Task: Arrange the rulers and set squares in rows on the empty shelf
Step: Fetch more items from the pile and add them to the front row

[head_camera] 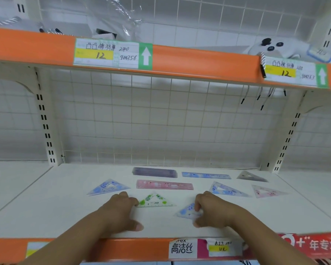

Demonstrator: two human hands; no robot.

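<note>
Both of the person's bare arms are reaching in over the orange front edge of the white metal shelf [46, 203], and the rulers and set squares are lying flat on it in loose rows. The left hand [120, 211] is resting palm down with its fingers curled loosely and its thumb stretched toward the front; its knuckles are touching the left corner of the clear green-spotted set square [157, 201], but it is not gripping anything that I can see. The right hand [211, 210] is pinching the small pale blue set square [187, 212], fingers on top of it and thumb below its near edge, so the hand is closed on that piece, which is lying near the front, just right of the green one. Behind the hands, a pink transparent ruler [164, 184] is lying crosswise in the middle, with a purple tinted ruler [154, 172] behind it near the wire grid back panel [161, 121]. To the right of the purple one, a blue patterned ruler [205, 175] is sitting in the same back row, and a grey transparent set square [251, 176] is lying at the far right of it. A blue patterned set square [108, 186] is lying to the left of the pink ruler, another long blue set square [227, 190] to its right, and a pink transparent set square [266, 191] beyond that. Overhead, a handwritten price label [113, 54] is sitting in the orange rail of the upper shelf.
</note>
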